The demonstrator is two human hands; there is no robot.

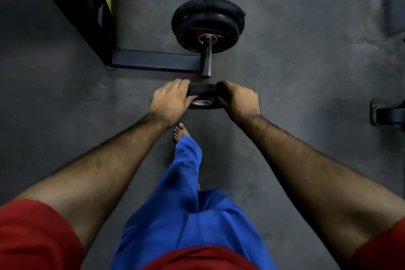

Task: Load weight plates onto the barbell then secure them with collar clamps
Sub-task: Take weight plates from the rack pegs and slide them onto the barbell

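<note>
Red short sleeves (37,234), red shirt hem, blue trousers (188,208), bare foot (180,132)

The scene is dim and low in contrast, with a soft, even light from above and no hard shadows on the mottled grey rubber floor (295,68). The corners fall off into darkness, most at the upper left, where the black steel rack frame (72,6) loses all detail. A faint sheen marks the bare steel barbell sleeve (207,57) and the metal hub of the small black weight plate (201,94). The stacked black rubber plates (208,24) read as near-featureless dark masses. Wide-angle distortion bows and stretches the forearms and red sleeves toward the lower edges. Detail is soft and slightly smeared throughout, with compression noise in the shadows.
</note>
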